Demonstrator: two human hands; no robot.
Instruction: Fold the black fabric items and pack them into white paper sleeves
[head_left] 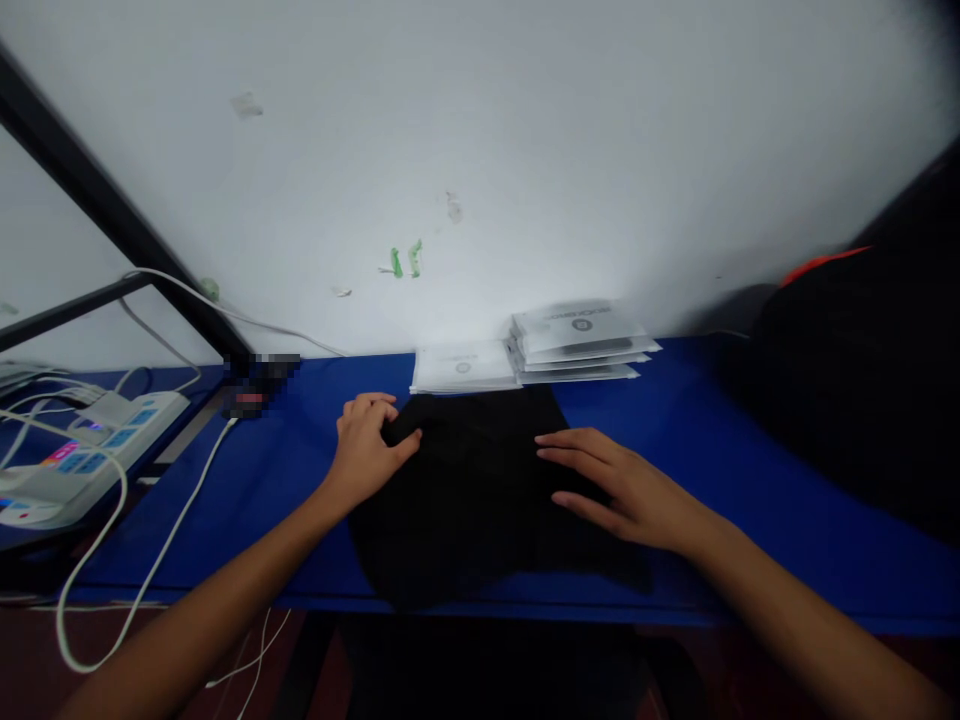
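Observation:
A black cloth piece [465, 490], its exact kind hard to make out, lies spread on the blue table in front of me. My left hand [367, 445] rests at its upper left edge, fingers bent and thumb apart, touching the fabric. On the right side my right hand [619, 485] lies over the cloth with fingers stretched out and spread. Just beyond the cloth's far edge are a flat white packet [465, 367] and a stack of several white plastic packets [581, 340] with dark print.
A white power strip [97, 460] with tangled cables sits at the left, beside a black metal frame [112, 200]. A white cable [176, 530] runs to a small dark device [244, 400]. A large black bulk [862, 380] stands at the right. The wall [525, 150] rises behind the blue table [720, 450].

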